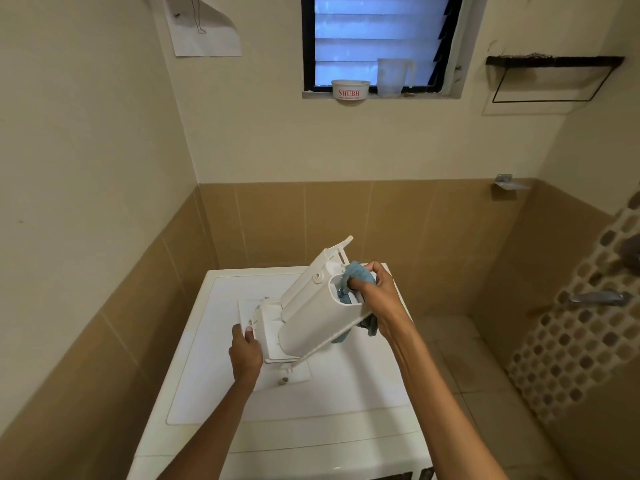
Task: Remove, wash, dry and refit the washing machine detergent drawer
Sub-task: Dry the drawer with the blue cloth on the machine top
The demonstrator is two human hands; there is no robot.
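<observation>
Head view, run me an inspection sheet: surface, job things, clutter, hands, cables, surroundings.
Surface: white washer top, with a flat white part lying on it.
Job's things: drawer held tilted above the washer top; blue cloth pushed into its open end.
Clutter: tub and jug on the window sill.
Hands: left hand grips the drawer's lower end; right hand holds the cloth against the drawer.
Cables: nothing seen.
Surroundings: louvred window, paper on the wall, rack, tap, tiled walls.
</observation>
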